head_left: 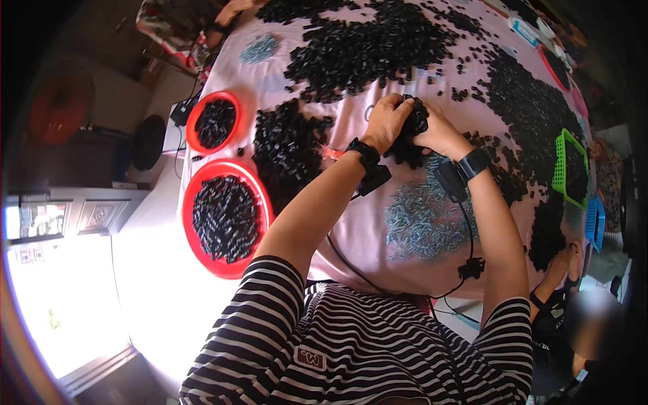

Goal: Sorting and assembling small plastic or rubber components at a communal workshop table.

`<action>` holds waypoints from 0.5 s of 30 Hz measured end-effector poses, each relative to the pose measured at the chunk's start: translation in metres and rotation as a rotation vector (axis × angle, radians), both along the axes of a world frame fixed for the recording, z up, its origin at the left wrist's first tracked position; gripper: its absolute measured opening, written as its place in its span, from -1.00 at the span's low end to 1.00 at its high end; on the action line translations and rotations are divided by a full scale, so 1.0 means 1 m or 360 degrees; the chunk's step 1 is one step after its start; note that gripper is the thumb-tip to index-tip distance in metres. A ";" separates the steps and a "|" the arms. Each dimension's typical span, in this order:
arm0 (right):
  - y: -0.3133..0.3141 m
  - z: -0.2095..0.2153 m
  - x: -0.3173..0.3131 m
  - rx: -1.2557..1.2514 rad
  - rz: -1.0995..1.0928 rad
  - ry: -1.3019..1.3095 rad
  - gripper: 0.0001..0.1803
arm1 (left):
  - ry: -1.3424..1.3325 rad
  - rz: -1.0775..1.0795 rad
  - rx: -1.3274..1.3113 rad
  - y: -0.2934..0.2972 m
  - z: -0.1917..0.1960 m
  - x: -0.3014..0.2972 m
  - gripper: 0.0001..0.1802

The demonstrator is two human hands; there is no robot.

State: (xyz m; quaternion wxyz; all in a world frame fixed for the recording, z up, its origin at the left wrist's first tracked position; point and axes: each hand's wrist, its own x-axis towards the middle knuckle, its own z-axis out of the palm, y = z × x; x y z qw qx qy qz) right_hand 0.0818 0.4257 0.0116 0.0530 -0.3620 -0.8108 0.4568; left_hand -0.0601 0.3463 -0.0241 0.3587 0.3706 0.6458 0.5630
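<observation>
Over the middle of the table, my left hand point(387, 123) and my right hand point(440, 132) come together with curled fingers around a clump of small black pieces point(416, 119). More black pieces point(405, 152) lie right below the hands; their exact kind is too small to make out. Nearer to me, partly behind my right forearm, a loose pile of thin blue-grey pieces point(422, 223) is spread on the pink cloth point(351, 246). A heap of black pieces point(287, 145) lies left of my left forearm.
Two red basins point(268, 202) point(236, 108) of black pieces stand at the left. A large black heap point(371, 47) covers the far side. Green point(559, 162) and blue baskets point(595, 223) sit at the right edge. Cables point(354, 268) hang from my wrists. Other people's hands point(557, 266) work nearby.
</observation>
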 end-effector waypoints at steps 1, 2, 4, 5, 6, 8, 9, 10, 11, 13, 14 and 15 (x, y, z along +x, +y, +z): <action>-0.012 0.004 -0.006 0.0014 0.0029 0.0008 -0.23 | 0.0004 0.0036 -0.0005 -0.010 -0.003 -0.004 -0.52; -0.024 0.010 -0.009 0.0026 0.0053 0.0010 -0.25 | -0.0010 0.0072 0.0031 -0.021 -0.008 -0.006 -0.52; -0.039 0.011 -0.015 0.0042 0.0078 0.0043 -0.27 | -0.0024 0.0144 0.0056 -0.036 -0.015 -0.008 -0.51; -0.039 0.009 -0.016 0.0024 0.0136 0.0036 -0.27 | 0.0011 0.0158 0.0060 -0.039 -0.013 -0.006 -0.50; -0.041 0.006 -0.018 0.0005 0.0195 0.0028 -0.27 | 0.0046 0.0173 0.0062 -0.046 -0.012 -0.008 -0.48; -0.054 -0.001 -0.018 0.0127 0.0236 0.0101 -0.30 | 0.0129 0.0168 0.0032 -0.065 -0.010 -0.009 -0.50; -0.058 -0.004 -0.018 0.0111 0.0209 0.0078 -0.31 | 0.0155 0.0198 0.0002 -0.072 -0.008 -0.008 -0.51; -0.062 -0.006 -0.018 0.0097 0.0179 0.0053 -0.33 | 0.0180 0.0226 -0.0027 -0.079 -0.006 -0.007 -0.51; -0.069 -0.001 -0.023 0.0065 0.0246 0.0012 -0.35 | 0.0069 0.0261 -0.0009 -0.088 -0.007 -0.008 -0.48; -0.081 0.000 -0.029 0.0065 0.0321 0.0037 -0.35 | 0.0081 0.0355 0.0001 -0.102 -0.008 -0.006 -0.48; -0.084 0.000 -0.030 0.0077 0.0367 0.0064 -0.34 | 0.0096 0.0419 0.0024 -0.107 -0.008 -0.005 -0.49; -0.089 0.000 -0.029 0.0075 0.0378 0.0061 -0.34 | 0.0093 0.0430 0.0021 -0.111 -0.008 -0.003 -0.49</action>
